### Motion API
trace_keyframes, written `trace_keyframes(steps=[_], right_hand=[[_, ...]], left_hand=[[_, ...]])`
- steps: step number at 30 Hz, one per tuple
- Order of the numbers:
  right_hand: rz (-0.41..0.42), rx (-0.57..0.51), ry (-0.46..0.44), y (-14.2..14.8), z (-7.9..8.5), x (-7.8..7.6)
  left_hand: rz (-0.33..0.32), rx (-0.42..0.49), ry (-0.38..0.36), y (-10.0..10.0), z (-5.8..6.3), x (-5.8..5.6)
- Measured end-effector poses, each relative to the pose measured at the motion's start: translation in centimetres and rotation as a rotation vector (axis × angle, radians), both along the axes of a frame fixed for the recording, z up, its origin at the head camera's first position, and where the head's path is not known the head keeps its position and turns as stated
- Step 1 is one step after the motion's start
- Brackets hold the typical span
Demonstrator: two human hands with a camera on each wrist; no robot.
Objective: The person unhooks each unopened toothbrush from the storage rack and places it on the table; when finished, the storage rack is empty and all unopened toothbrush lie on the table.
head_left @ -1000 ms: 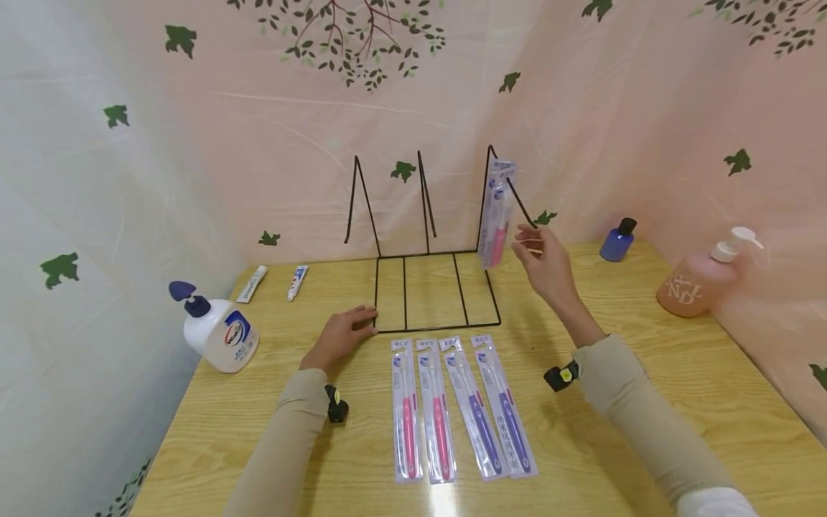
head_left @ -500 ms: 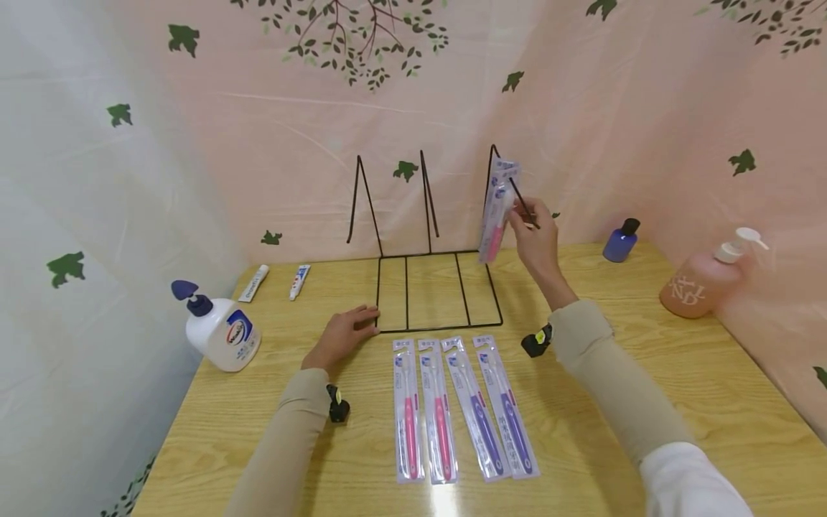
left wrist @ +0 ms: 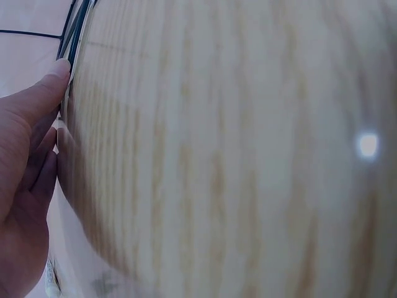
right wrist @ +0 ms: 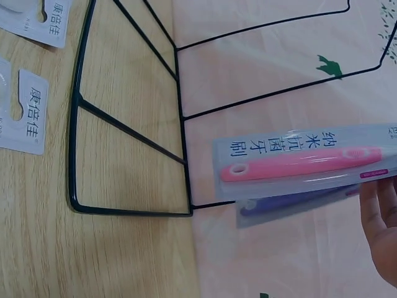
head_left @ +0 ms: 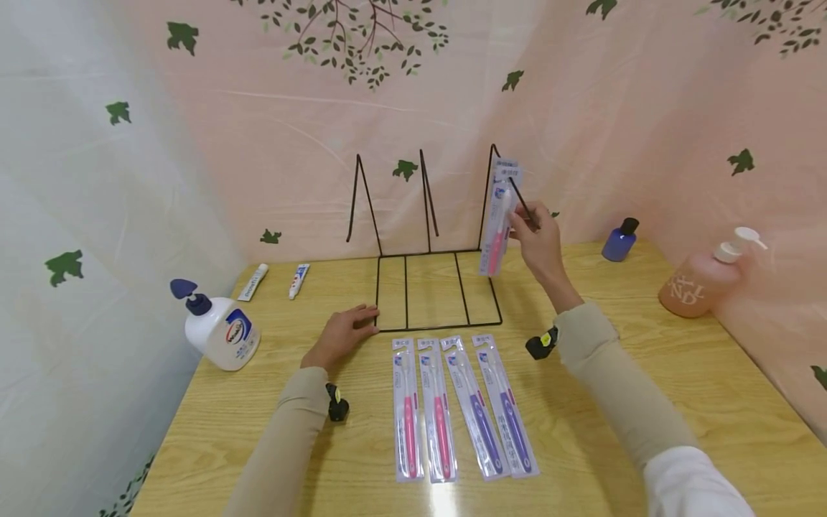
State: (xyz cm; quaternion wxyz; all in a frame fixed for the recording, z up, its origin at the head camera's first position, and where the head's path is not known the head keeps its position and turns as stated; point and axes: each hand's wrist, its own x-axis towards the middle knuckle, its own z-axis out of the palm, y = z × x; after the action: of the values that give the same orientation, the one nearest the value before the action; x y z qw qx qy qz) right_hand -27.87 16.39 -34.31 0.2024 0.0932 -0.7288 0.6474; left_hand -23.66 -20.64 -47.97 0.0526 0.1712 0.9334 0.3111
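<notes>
A black wire display rack [head_left: 436,328] stands on the table, with three hooks rising at its back. Packaged toothbrushes hang on its right hook. The front one is a pink packaged toothbrush [head_left: 496,248], which my right hand [head_left: 541,237] pinches by its right edge. Behind it, the right wrist view shows a purple packaged toothbrush [right wrist: 273,208]. My left hand [head_left: 342,334] rests at the rack's front left corner, fingertips at the wire. Between the arms lie two pink toothbrush packs [head_left: 408,431] and two purple toothbrush packs [head_left: 510,431], side by side.
A white pump bottle [head_left: 222,337] and two small tubes [head_left: 253,282] sit on the left. To the right are a blue bottle [head_left: 619,245] and a pinkish pump bottle [head_left: 691,287]. A leaf-print cloth [head_left: 291,108] hangs behind the table.
My right hand has moved up and left from the hook's tip onto the front pink pack. That pack's lower end has shifted and it now hangs lower. The left hand has stayed put.
</notes>
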Motion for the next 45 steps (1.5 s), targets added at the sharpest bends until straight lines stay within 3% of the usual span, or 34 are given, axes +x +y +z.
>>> trace_keyframes(steps=[10, 15, 28, 34, 39, 45], right_hand=[[0.052, 0.0, 0.03, 1.5, 0.3, 2.5], [0.072, 0.053, 0.004, 2.8, -0.6, 3.7], [0.099, 0.223, -0.011, 5.2, -0.7, 10.3], [0.091, 0.223, 0.0, 6.0, -1.1, 11.8], [0.087, 0.239, -0.072, 6.5, -3.0, 12.7], [0.126, 0.272, -0.302, 6.6, -7.1, 13.5]], left_hand=[[-0.001, -0.003, -0.005, 0.1, 0.0, 0.0], [0.004, 0.0, -0.006, 0.0, -0.1, -0.1], [0.007, -0.012, -0.005, -0.1, -0.3, -0.1], [0.012, -0.01, -0.009, 0.1, -0.1, -0.1], [0.014, -0.011, -0.023, 0.2, 0.0, 0.0], [0.01, -0.028, -0.017, 0.1, 0.1, 0.0]])
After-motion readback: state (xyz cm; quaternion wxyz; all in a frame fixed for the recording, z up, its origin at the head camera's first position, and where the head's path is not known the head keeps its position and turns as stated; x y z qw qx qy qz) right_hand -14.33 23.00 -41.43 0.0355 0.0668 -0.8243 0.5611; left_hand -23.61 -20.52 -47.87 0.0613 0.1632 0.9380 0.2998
